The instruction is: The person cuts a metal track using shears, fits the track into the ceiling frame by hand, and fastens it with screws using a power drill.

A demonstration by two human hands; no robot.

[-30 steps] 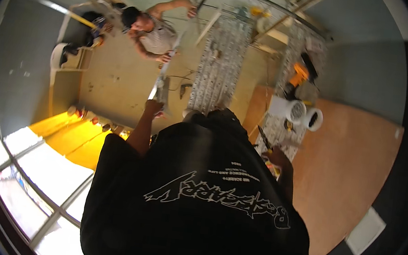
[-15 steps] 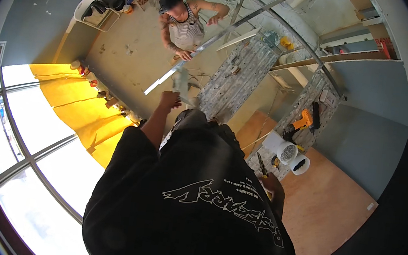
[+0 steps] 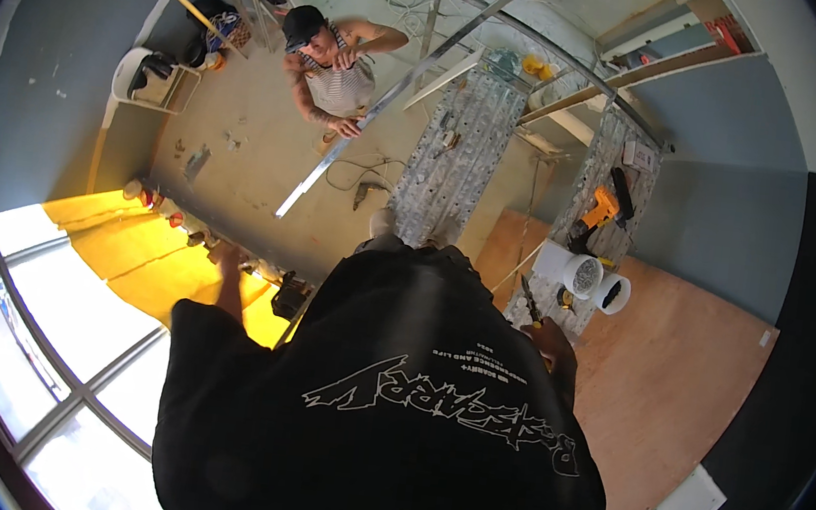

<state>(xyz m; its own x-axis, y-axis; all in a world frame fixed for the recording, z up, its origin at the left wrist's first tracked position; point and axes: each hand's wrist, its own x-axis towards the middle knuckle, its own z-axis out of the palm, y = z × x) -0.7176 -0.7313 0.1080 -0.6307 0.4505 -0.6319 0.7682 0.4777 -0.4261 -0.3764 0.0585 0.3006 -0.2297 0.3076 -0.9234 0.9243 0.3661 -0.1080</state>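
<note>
Call the middle of the view the middle of a clock, with 12 at the top.

The right hand [image 3: 549, 342] is at about 3 o'clock, with its fingers wrapped around the handles of a small hand tool [image 3: 529, 302]. The tool is long and thin, with a dark nose and some yellow on its handles. Its nose points to 11 o'clock, and its long line runs from 11 down to 5. Behind it is a spotty grey plank [image 3: 558, 222]. Two white tubs [image 3: 584, 277] stand just beside it, and an orange and black drill [image 3: 599, 208] lies farther up the plank, between 2 and 3.

The left hand [image 3: 227, 257] is out at 9 o'clock, by the yellow cloth [image 3: 132, 244]. It is small and blurry, so I cannot tell if it grips anything.

At 11 o'clock is another person [image 3: 337, 86]. One of that person's hands touches a long silver bar [image 3: 305, 186], and the other is up by the chest. The bar slants from about 7 o'clock, its near end, up to between 1 and 2, well apart from the left hand.
</note>
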